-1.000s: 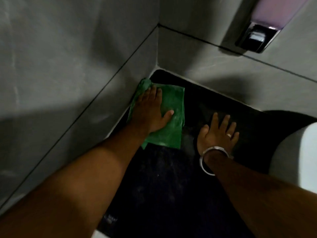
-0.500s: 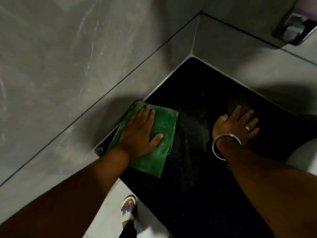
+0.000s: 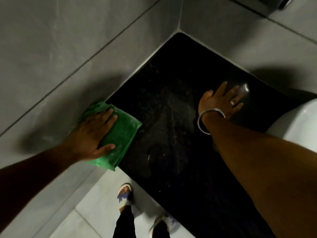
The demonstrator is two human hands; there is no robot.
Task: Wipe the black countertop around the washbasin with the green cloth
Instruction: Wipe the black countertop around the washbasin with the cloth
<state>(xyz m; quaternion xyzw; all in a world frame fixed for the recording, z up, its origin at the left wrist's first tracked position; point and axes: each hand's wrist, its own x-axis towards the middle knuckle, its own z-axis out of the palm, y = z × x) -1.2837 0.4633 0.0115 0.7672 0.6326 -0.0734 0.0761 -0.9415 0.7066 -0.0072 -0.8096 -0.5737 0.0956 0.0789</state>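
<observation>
Nowhere any legible writing; left hand (image 3: 93, 134) flat on green cloth (image 3: 120, 134).

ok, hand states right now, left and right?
Left hand: open, flat, pressing on green cloth.
Right hand: open, flat on black countertop, holding nothing.

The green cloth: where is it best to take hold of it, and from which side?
Probably its free right edge, taken from the right. The green cloth lies folded flat at the black countertop front corner; the left hand covers its left half against the wall.
</observation>
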